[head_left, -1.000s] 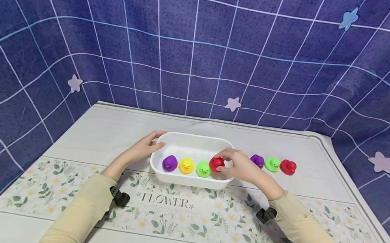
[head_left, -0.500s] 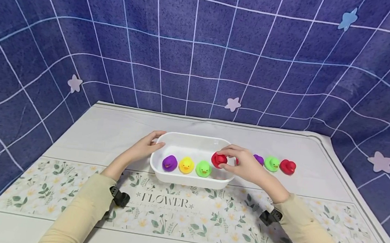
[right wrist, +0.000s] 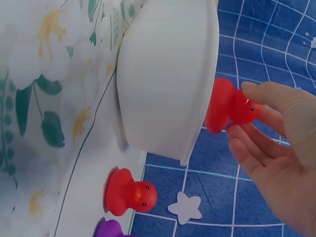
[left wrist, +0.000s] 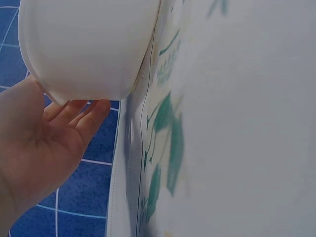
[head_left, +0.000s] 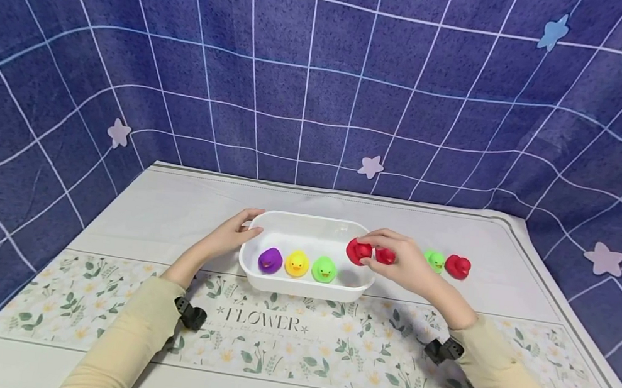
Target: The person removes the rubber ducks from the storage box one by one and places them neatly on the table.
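My right hand (head_left: pixel 403 264) pinches a red rubber duck (head_left: pixel 360 251) by its head, raised at the right end of a white tub (head_left: pixel 301 289). In the right wrist view the held duck shows just above the tub's rim, between thumb and fingers. My left hand (head_left: pixel 229 236) grips the tub's left end, thumb over the rim and fingers along the outside. Inside the tub sit a purple duck (head_left: pixel 270 260), a yellow duck (head_left: pixel 297 263) and a green duck (head_left: pixel 324 270) in a row.
Right of the tub, a second red duck (right wrist: pixel 129 192) stands on the table beside a purple duck (right wrist: pixel 109 229), which my right hand hides in the head view. Farther right are another green duck (head_left: pixel 435 261) and another red duck (head_left: pixel 457 266). A blue gridded curtain (head_left: pixel 321 94) hangs behind.
My right hand has lifted the red duck from its place beside the green one and carried it rightward to the tub's right end. The left hand and tub have stayed put.
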The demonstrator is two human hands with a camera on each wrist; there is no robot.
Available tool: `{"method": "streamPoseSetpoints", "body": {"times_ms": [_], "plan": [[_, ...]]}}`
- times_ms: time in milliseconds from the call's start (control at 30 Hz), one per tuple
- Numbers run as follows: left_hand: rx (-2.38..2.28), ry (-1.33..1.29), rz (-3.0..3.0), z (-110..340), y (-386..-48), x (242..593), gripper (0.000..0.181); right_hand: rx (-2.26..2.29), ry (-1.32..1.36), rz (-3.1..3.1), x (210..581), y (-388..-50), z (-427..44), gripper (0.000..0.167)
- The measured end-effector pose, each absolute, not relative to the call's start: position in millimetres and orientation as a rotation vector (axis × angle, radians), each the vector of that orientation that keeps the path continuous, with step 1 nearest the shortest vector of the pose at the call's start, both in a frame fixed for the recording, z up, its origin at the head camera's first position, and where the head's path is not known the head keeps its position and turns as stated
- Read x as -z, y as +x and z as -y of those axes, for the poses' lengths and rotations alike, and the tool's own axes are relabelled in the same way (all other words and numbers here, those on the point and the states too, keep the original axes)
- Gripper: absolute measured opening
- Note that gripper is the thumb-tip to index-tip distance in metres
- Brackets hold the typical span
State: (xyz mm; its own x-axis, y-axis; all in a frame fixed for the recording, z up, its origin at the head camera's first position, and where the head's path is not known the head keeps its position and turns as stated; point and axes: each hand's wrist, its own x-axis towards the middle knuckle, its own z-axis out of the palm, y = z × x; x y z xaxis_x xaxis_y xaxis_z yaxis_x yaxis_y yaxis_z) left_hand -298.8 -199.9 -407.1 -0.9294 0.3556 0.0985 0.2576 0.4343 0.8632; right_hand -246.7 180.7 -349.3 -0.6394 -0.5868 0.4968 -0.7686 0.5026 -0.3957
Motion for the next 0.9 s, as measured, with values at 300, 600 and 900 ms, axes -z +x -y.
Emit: {"method": "streamPoseSetpoints", "body": {"times_ms": [300,600,900], "plan": [[-1.507,0.54,-2.589,198,-299,405,0.056,-0.881,1.124,2.419,347,-244,-193,0.035],[-1.518,0.527,-2.583,198,-297,405,0.056,-0.859,1.067,2.438,348,-240,-205,0.034],[-1.502,0.526,-2.603,198,-298,406,0.055,-0.829,1.021,2.479,352,-239,-216,0.032]]}}
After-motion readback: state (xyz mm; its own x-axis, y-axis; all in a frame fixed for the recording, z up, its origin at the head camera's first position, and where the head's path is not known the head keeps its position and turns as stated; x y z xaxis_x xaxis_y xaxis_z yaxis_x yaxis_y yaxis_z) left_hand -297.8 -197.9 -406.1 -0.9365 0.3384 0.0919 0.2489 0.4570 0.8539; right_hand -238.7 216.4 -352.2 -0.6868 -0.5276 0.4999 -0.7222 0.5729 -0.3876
